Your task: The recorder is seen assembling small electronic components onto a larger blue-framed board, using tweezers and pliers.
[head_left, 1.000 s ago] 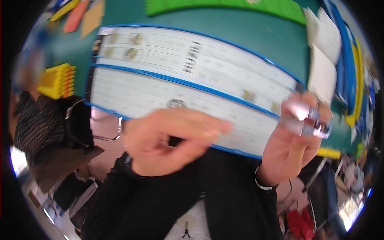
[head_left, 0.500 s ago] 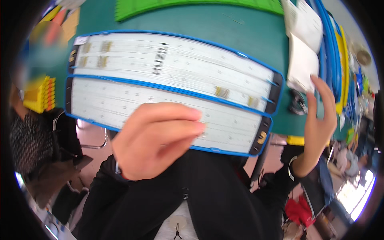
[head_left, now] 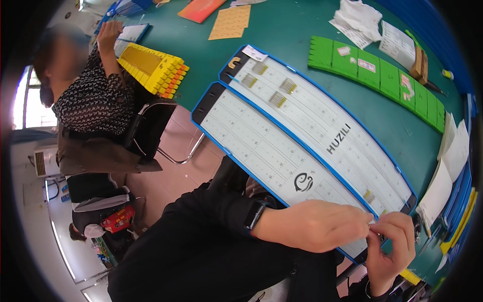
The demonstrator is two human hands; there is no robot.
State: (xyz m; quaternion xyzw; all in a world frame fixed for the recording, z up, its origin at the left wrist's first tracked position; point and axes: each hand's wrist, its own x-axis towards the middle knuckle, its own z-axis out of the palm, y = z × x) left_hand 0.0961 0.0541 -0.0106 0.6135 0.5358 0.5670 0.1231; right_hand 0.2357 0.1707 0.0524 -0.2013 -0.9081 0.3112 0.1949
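A long, flat blue-rimmed case lies open on the green table, both of its white ruled panels showing. Small bundles of fine wire-like pieces are fixed near both ends of the far panel. My left hand, with a dark watch at its wrist, reaches over the case's right end. There its fingertips are pinched against those of my right hand. Both hands are closed; something tiny and pale shows between the fingertips, too small to name.
Beyond the case lies a green segmented foam board. White papers and blue trays line the right side. Stacked yellow boards stand at the left, next to a seated person. An orange sheet lies at the back.
The view has turned, so the case now slants down to the right. My left hand has left the near panel and meets my right hand, whose fingers were apart before.
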